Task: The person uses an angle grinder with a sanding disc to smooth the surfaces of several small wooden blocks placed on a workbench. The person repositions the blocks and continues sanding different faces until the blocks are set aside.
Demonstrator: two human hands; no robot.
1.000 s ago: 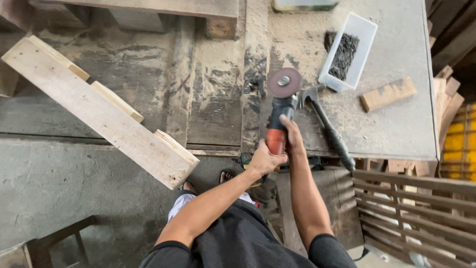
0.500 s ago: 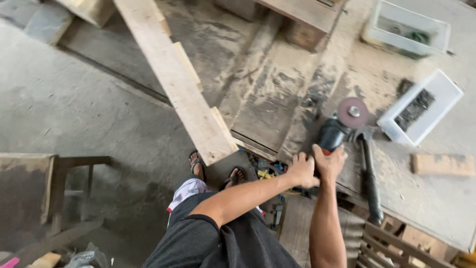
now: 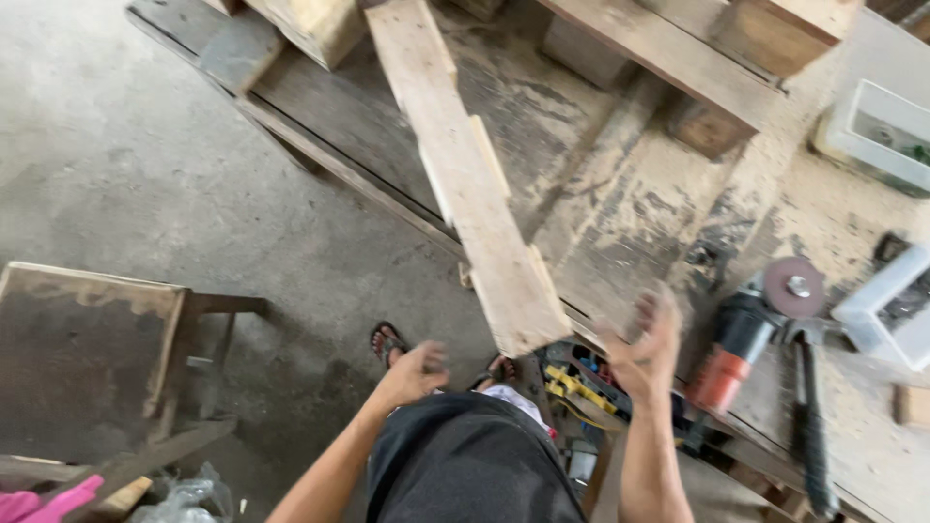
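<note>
My left hand (image 3: 418, 372) hangs below the workbench edge, fingers loosely curled, holding nothing. My right hand (image 3: 647, 345) is raised near the bench edge with fingers spread, blurred and empty. It is just right of the near end of a long pale wooden plank (image 3: 463, 174) that lies across the workbench (image 3: 620, 223) and sticks out over the edge. An angle grinder (image 3: 751, 334) with a red and black body and a round disc lies on the bench to the right of my right hand, apart from it.
A hammer (image 3: 809, 416) lies beside the grinder. White plastic trays (image 3: 886, 310) sit at the right edge of the bench. Wooden blocks (image 3: 320, 24) and beams rest at the back. A low wooden stool (image 3: 87, 349) stands on the concrete floor at left.
My right hand has let go of the angle grinder, which now lies on the bench. Both hands have come away from it. The view has swung left toward the plank and floor.
</note>
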